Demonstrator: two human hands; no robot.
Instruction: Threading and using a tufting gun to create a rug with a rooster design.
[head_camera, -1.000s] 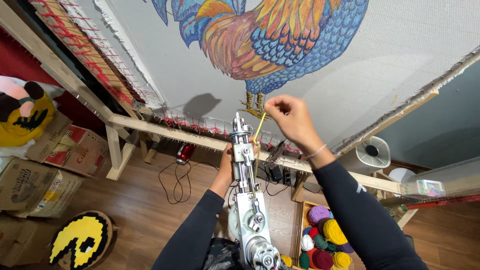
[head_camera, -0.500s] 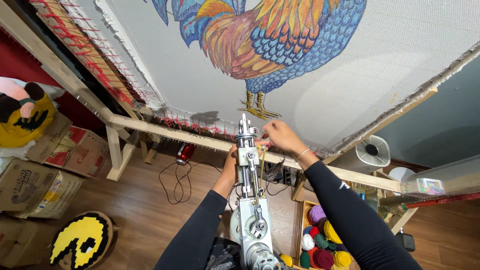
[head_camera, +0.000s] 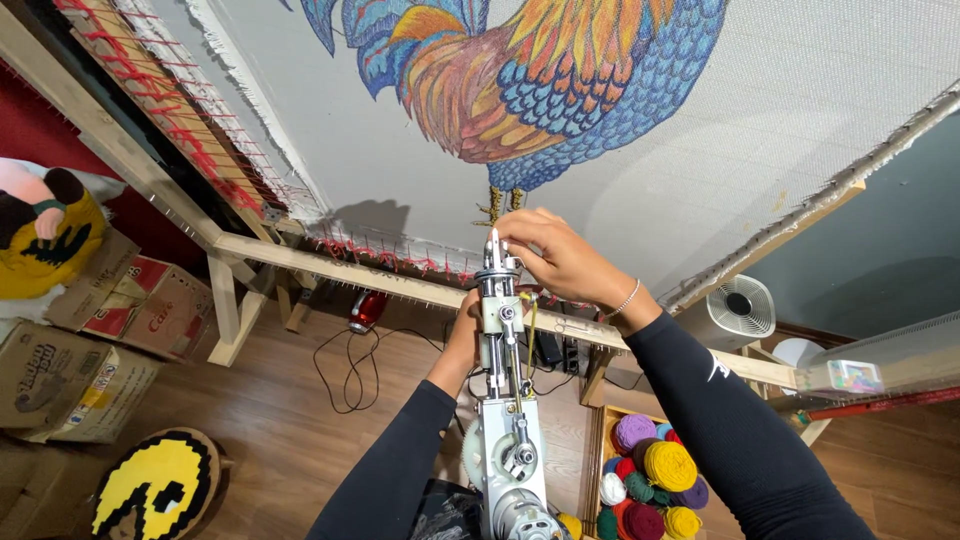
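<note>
Gripping tufting gun (head_camera: 505, 400) body: left hand (head_camera: 466, 325), fingers wrapped. Right hand (head_camera: 555, 258), fingers pinched at needle tip (head_camera: 494, 243); yellow yarn (head_camera: 530, 330) hangs alongside.

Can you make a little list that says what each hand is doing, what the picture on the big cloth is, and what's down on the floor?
left hand: holds the side of the tufting gun, mostly hidden behind it
right hand: fingertips at the gun's needle tip
yarn: a yellow strand runs down beside the gun
cloth: grey, stretched on a wooden frame, with a colourful rooster
floor: box of yarn balls, cardboard boxes, yellow round rug, white fan
</note>
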